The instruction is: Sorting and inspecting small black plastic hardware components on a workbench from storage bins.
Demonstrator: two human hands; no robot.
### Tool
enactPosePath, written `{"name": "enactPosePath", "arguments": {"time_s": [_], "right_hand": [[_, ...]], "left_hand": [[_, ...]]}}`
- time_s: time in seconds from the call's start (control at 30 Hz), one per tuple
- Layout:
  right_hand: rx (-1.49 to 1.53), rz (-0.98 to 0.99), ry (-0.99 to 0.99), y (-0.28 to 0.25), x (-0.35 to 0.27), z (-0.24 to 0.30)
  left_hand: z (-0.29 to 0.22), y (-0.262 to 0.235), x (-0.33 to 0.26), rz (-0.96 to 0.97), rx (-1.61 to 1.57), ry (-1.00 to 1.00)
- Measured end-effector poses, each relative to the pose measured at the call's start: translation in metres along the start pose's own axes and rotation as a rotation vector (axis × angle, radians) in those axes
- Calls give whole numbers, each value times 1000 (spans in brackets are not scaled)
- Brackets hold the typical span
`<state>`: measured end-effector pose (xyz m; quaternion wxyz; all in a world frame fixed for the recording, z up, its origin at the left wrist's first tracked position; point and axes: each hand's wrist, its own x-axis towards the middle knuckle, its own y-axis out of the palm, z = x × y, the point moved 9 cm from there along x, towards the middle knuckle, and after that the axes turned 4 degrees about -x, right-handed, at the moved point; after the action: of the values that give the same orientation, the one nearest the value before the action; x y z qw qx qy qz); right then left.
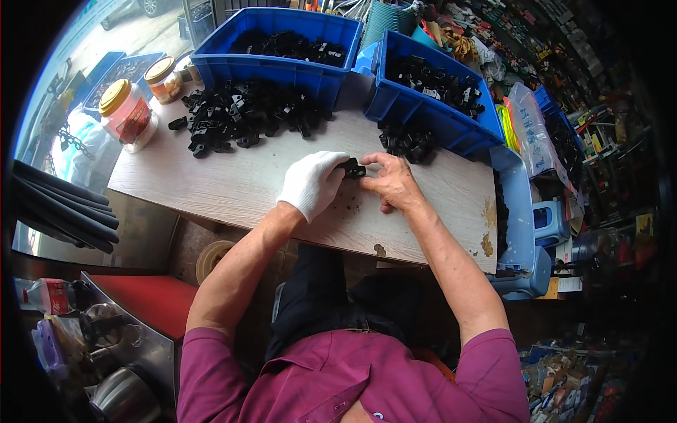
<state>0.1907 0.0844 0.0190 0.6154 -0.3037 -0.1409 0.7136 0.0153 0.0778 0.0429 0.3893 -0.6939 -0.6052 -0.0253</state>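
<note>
My left hand (314, 182), in a white knit glove, grips a small black plastic part (355, 170) over the table. From the right, my bare right hand (392, 182) has its thumb and index finger curled about the part's right end. The part's far side is hidden by the glove. Beyond my left hand lies a large heap of similar black parts (243, 116), spread on the tabletop. A smaller pile of black parts (409, 143) lies just beyond my right hand.
Two blue plastic bins (282, 70) (430, 116) with black parts stand along the table's (211, 176) far side. Lidded jars (127, 116) are at the far left. A pale blue tub (517, 204) adjoins the right edge. A red-topped cabinet (144, 303) is at lower left.
</note>
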Motion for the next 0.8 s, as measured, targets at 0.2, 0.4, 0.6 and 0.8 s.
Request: {"name": "enactPosePath", "arguments": {"time_s": [0.2, 0.4, 0.6, 0.8], "right_hand": [[-39, 12, 33, 2, 2, -3], [26, -20, -13, 0, -2, -5], [39, -25, -38, -1, -3, -6], [47, -26, -2, 0, -7, -8]], "left_hand": [[-9, 16, 13, 147, 110, 152], [-17, 21, 13, 154, 74, 260], [-21, 26, 9, 220, 142, 298], [-30, 30, -1, 227, 256, 364]]}}
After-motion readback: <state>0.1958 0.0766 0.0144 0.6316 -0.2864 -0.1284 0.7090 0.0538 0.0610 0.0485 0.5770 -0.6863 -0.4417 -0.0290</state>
